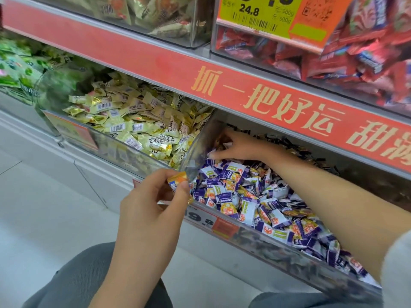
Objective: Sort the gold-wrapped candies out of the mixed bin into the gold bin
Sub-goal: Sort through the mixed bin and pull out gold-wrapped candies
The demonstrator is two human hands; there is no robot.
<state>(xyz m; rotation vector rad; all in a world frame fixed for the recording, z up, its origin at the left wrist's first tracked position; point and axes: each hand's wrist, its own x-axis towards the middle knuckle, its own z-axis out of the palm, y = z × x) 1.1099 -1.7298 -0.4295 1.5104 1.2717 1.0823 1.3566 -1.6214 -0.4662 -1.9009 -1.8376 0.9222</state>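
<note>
My left hand (155, 201) pinches a gold-orange wrapped candy (176, 180) just in front of the clear divider between two bins. My right hand (233, 145) reaches deep into the mixed bin (278, 243), at its far left corner, fingers curled on small wrapped candies there; which candy it holds is hard to tell. The mixed bin is heaped with purple-and-white candies (255, 196). To its left, the gold bin (106, 138) is full of pale gold wrapped candies (144, 121).
A red shelf strip (178, 70) with gold lettering runs overhead. Above it stand clear bins of red packets (333, 58), with an orange price tag (266, 16). Green packets (20, 70) lie at far left. White floor and my knees are below.
</note>
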